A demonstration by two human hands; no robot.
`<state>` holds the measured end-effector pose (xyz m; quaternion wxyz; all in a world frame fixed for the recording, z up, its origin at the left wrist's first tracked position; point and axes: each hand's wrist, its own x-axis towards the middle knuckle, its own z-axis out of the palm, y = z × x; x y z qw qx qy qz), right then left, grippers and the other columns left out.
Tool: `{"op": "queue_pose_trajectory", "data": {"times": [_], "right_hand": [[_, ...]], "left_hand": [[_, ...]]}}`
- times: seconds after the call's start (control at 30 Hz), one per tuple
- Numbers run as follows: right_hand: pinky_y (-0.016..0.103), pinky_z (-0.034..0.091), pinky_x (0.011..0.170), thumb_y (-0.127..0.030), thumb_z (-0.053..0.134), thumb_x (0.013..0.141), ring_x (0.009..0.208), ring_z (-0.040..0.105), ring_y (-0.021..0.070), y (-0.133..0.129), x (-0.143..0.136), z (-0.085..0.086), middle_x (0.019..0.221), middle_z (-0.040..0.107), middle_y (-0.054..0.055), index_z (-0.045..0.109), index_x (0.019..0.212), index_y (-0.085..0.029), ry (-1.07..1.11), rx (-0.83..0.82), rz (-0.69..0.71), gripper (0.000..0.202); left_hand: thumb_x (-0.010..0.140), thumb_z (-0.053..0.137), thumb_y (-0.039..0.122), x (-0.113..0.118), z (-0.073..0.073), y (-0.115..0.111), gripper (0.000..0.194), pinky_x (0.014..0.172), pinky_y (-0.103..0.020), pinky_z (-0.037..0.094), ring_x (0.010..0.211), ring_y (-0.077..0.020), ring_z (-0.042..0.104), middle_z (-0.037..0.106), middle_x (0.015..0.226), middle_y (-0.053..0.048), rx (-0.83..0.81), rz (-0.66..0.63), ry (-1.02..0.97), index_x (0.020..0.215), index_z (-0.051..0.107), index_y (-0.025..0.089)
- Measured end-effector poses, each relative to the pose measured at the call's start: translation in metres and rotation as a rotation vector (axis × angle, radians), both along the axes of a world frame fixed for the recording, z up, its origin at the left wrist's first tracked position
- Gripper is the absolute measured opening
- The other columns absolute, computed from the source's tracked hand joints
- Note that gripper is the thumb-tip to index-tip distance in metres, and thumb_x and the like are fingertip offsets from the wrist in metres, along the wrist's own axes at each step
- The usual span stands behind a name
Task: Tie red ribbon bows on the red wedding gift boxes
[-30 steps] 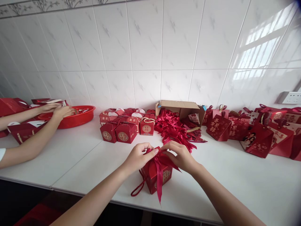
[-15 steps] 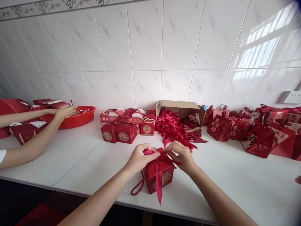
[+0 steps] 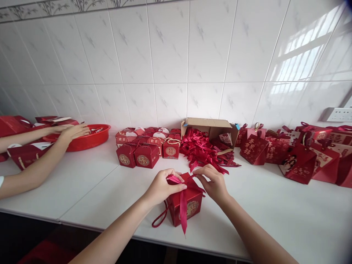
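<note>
A red gift box with a gold emblem on its front stands upright on the white table, close to the front edge. Ribbon in dark pink-red lies across its top, one tail hanging down the front. My left hand pinches a ribbon loop between thumb and fingers at the top left of the box. At the top right, my right hand pinches another part of the same ribbon. A red cord handle droops from the box's left side. The crossing of the ribbon is partly covered by my fingers.
Behind are several red gift boxes, a cardboard box and a heap of red ribbons. Peaked gift boxes stand at right. At left, a co-worker's hand reaches into a red basin.
My right hand has drawn slightly up and away from my left, pulling its part of the ribbon. The co-worker's hands have shifted a little at the basin.
</note>
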<state>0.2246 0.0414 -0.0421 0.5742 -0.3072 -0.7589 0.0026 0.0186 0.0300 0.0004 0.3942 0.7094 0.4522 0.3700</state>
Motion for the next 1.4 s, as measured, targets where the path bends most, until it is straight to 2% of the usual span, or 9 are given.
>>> {"op": "queue_pose_trajectory", "data": {"times": [0.1, 0.27, 0.5, 0.6, 0.8, 0.97, 1.17, 1.3, 1.4], "right_hand": [[0.032, 0.051, 0.069, -0.020, 0.057, 0.087, 0.077, 0.060, 0.0186, -0.003, -0.002, -0.001, 0.081, 0.070, 0.006, 0.067, 0.092, -0.021, 0.027, -0.120, 0.017, 0.011], [0.035, 0.049, 0.075, -0.030, 0.061, 0.084, 0.081, 0.060, 0.0191, -0.005, -0.001, -0.003, 0.093, 0.069, 0.008, 0.064, 0.111, -0.020, 0.095, -0.456, 0.113, 0.029], [0.034, 0.046, 0.079, -0.042, 0.065, 0.081, 0.087, 0.059, 0.0188, -0.007, -0.004, 0.003, 0.093, 0.065, 0.006, 0.065, 0.103, -0.020, 0.370, -0.682, 0.317, 0.031], [0.033, 0.045, 0.081, -0.043, 0.067, 0.080, 0.089, 0.058, 0.0184, -0.008, -0.005, 0.004, 0.096, 0.065, 0.006, 0.065, 0.101, -0.021, 0.421, -0.732, 0.376, 0.030], [0.033, 0.046, 0.079, -0.042, 0.067, 0.081, 0.086, 0.060, 0.0178, -0.007, -0.007, 0.005, 0.088, 0.065, 0.004, 0.063, 0.103, -0.021, 0.431, -0.766, 0.468, 0.030], [0.031, 0.045, 0.075, -0.040, 0.071, 0.076, 0.086, 0.059, 0.0176, -0.007, -0.008, 0.006, 0.092, 0.065, 0.005, 0.065, 0.100, -0.021, 0.372, -0.727, 0.435, 0.031], [0.029, 0.044, 0.068, -0.040, 0.078, 0.069, 0.075, 0.057, 0.0156, -0.006, -0.006, 0.010, 0.079, 0.063, 0.003, 0.067, 0.087, -0.019, 0.454, -0.730, 0.424, 0.030], [0.024, 0.041, 0.060, -0.037, 0.077, 0.071, 0.064, 0.052, 0.0099, -0.009, -0.005, 0.015, 0.073, 0.061, 0.000, 0.066, 0.090, -0.020, 0.520, -0.817, 0.544, 0.029], [0.022, 0.038, 0.052, -0.038, 0.076, 0.072, 0.058, 0.047, 0.0071, -0.012, -0.004, 0.018, 0.077, 0.060, -0.001, 0.065, 0.095, -0.020, 0.513, -0.879, 0.644, 0.030]], "left_hand": [[0.064, 0.078, 0.036, -0.001, 0.000, -0.002, 0.029, 0.081, -0.035, 0.048, 0.088, -0.0234, 0.064, 0.070, 0.093, -0.006, -0.010, -0.008, 0.010, 0.076, 0.058, 0.018], [0.066, 0.076, 0.039, 0.000, -0.001, -0.004, 0.031, 0.075, -0.033, 0.047, 0.081, -0.0217, 0.062, 0.067, 0.085, -0.003, 0.023, 0.027, 0.053, 0.073, 0.052, 0.019], [0.066, 0.075, 0.037, 0.001, 0.002, -0.005, 0.030, 0.076, -0.034, 0.048, 0.084, -0.0230, 0.064, 0.068, 0.087, -0.004, 0.021, 0.004, 0.064, 0.073, 0.053, 0.019], [0.065, 0.076, 0.037, 0.001, 0.002, -0.006, 0.030, 0.076, -0.034, 0.048, 0.084, -0.0232, 0.064, 0.069, 0.087, -0.004, 0.014, -0.009, 0.054, 0.073, 0.053, 0.019], [0.066, 0.076, 0.037, 0.001, 0.001, -0.006, 0.032, 0.073, -0.032, 0.048, 0.082, -0.0225, 0.065, 0.067, 0.082, -0.001, 0.006, -0.053, 0.038, 0.072, 0.050, 0.020], [0.065, 0.078, 0.036, 0.002, 0.000, -0.004, 0.036, 0.072, -0.031, 0.047, 0.082, -0.0222, 0.063, 0.066, 0.078, -0.001, -0.011, -0.099, 0.011, 0.069, 0.046, 0.020], [0.065, 0.078, 0.034, 0.001, 0.002, -0.001, 0.033, 0.069, -0.028, 0.045, 0.082, -0.0208, 0.062, 0.065, 0.078, -0.001, -0.052, -0.137, -0.007, 0.070, 0.049, 0.019], [0.064, 0.078, 0.034, 0.000, 0.004, 0.000, 0.034, 0.071, -0.028, 0.045, 0.087, -0.0222, 0.063, 0.066, 0.082, -0.002, -0.059, -0.154, -0.002, 0.068, 0.047, 0.020], [0.064, 0.078, 0.034, 0.000, 0.004, 0.000, 0.034, 0.069, -0.028, 0.044, 0.080, -0.0195, 0.061, 0.065, 0.079, -0.001, -0.068, -0.172, -0.005, 0.069, 0.047, 0.020]]}}
